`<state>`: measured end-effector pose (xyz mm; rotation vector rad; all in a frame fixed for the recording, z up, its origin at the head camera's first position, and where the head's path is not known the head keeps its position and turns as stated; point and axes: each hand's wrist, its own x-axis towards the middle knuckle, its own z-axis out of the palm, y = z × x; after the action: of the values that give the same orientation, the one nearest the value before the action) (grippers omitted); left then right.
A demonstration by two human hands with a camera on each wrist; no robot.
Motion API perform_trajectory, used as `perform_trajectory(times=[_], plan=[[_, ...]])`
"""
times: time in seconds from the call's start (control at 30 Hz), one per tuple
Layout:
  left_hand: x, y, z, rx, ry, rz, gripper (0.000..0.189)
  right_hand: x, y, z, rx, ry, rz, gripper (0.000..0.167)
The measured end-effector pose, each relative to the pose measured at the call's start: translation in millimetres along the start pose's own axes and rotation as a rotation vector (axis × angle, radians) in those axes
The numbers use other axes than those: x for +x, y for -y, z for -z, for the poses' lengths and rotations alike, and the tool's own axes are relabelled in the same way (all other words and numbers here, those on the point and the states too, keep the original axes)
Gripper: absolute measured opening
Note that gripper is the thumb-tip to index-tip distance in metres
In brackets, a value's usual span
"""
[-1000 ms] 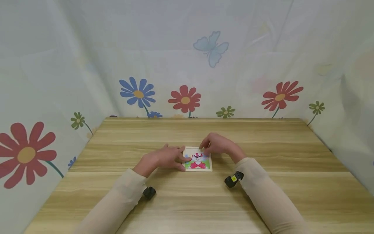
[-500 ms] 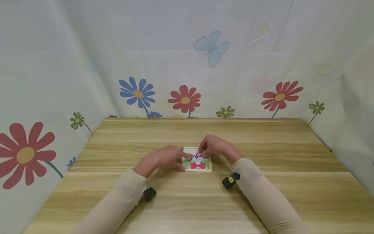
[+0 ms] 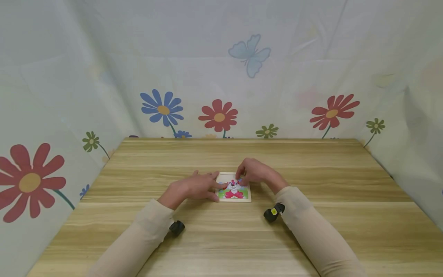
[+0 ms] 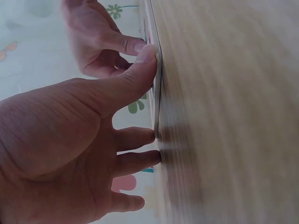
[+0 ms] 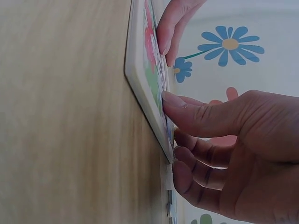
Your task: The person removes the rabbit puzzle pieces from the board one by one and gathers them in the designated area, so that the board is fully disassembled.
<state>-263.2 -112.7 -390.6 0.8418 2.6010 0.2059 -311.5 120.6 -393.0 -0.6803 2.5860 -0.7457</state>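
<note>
A small square jigsaw puzzle point(image 3: 235, 195) with a red and white cartoon animal lies in a pale wooden frame on the table, its upper strip plain and light. My left hand point(image 3: 195, 186) is at its left side, thumb at the near corner, index finger stretched over the picture, other fingers spread. At the upper right my right hand point(image 3: 258, 172) bends over the puzzle. In the right wrist view, its thumb point(image 5: 180, 105) touches the picture while the other fingers curl by the frame's edge. I cannot tell whether a piece is between them.
A small flat piece point(image 5: 170, 209) lies on the table past the frame in the right wrist view. The wood-grain table point(image 3: 221, 238) meets a flower-printed cloth point(image 3: 290, 77) at the back and sides. Black wrist cameras hang below both sleeves.
My right hand has shifted slightly left over the puzzle. My left index finger has moved a little across the picture, and its other fingers bunched, then spread again. The frame stays in place.
</note>
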Motion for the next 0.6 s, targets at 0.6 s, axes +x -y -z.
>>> perform_trajectory(times=[0.6], plan=[[-1.2, 0.2, 0.2, -0.013, 0.003, -0.021, 0.059, -1.3, -1.9, 1.4, 0.018, -0.043, 0.018, 0.024]])
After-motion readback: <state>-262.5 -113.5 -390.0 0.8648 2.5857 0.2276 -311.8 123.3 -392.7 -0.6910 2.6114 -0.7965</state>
